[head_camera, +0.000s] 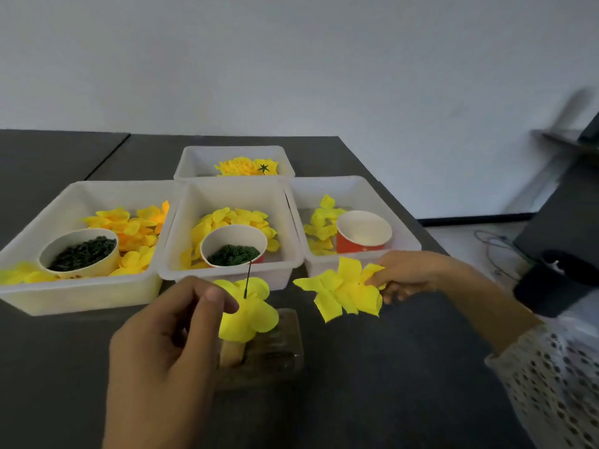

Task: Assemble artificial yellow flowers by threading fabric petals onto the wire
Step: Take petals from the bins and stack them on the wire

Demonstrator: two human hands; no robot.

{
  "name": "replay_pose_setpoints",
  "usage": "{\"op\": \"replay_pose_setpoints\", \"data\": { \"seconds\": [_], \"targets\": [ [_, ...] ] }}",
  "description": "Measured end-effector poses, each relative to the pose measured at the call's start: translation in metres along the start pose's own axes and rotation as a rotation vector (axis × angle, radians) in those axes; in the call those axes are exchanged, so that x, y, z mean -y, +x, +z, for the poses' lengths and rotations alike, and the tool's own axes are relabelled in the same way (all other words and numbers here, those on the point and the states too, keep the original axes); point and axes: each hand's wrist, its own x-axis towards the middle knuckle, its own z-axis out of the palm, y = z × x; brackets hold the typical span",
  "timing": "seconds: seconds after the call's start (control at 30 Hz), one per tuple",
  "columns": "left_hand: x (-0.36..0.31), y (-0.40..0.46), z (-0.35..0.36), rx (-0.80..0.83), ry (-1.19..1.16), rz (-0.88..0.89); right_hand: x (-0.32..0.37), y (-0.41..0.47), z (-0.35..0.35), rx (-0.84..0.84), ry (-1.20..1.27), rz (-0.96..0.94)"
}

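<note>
Head view: my left grip (181, 322) pinches the petal (248, 307) already threaded on the upright wire (248, 280), steadying it, I judge, while my right grip (405, 275) pinches the next petal (343, 291) beside it, above the counter (372, 367).

No text, label, brand, number or sign can be read anywhere. The white trays (227, 273), the paper cups (363, 234) within them and the dark bench (372, 367) are seen unmarked.
</note>
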Motion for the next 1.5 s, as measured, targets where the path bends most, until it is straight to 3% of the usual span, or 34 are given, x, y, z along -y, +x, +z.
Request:
{"op": "replay_pose_setpoints", "data": {
  "seconds": [0.1,0.17,0.33,0.37,0.43,0.5,0.6,0.73,0.97,1.03,1.13,1.27,1.5],
  "targets": [
    [-0.002,-0.009,0.002,0.012,-0.011,-0.015,-0.025,0.003,0.028,0.054,-0.038,0.155],
    [-0.002,-0.015,0.002,0.009,-0.013,-0.022,-0.031,0.004,0.037,-0.015,-0.17,0.187],
    [0.0,-0.021,-0.005,-0.002,0.011,-0.019,-0.029,-0.008,0.053,-0.601,-0.733,-0.113],
    [0.0,-0.022,-0.006,-0.011,0.006,-0.017,-0.026,-0.01,0.061,-0.642,-0.782,-0.228],
    [-0.001,-0.023,-0.007,-0.029,0.01,-0.016,-0.019,-0.013,0.079,-0.541,-0.858,-0.414],
    [-0.003,-0.024,-0.007,-0.028,-0.002,-0.018,-0.016,-0.008,0.095,-0.46,-0.995,-0.451],
    [-0.005,-0.024,-0.008,-0.022,-0.014,-0.023,-0.017,0.003,0.104,-0.555,-1.084,-0.475],
    [-0.001,-0.021,-0.013,-0.045,0.006,-0.023,-0.017,0.007,0.107,-0.623,-0.799,-0.479],
    [0.017,-0.002,-0.022,-0.108,-0.098,-0.076,0.019,-0.02,0.08,-0.668,0.016,-0.629],
    [0.025,0.009,-0.021,-0.102,-0.085,-0.103,0.044,-0.037,0.073,-0.534,0.209,-0.709],
    [0.039,0.027,-0.017,0.003,-0.062,-0.192,0.079,-0.054,0.078,-0.166,0.53,-0.752],
    [0.054,0.042,-0.012,0.138,-0.041,-0.308,0.104,-0.048,0.104,0.091,0.583,-0.65],
    [0.068,0.044,-0.013,0.224,-0.088,-0.322,0.107,-0.021,0.122,0.062,0.51,-0.471]
  ]
}}
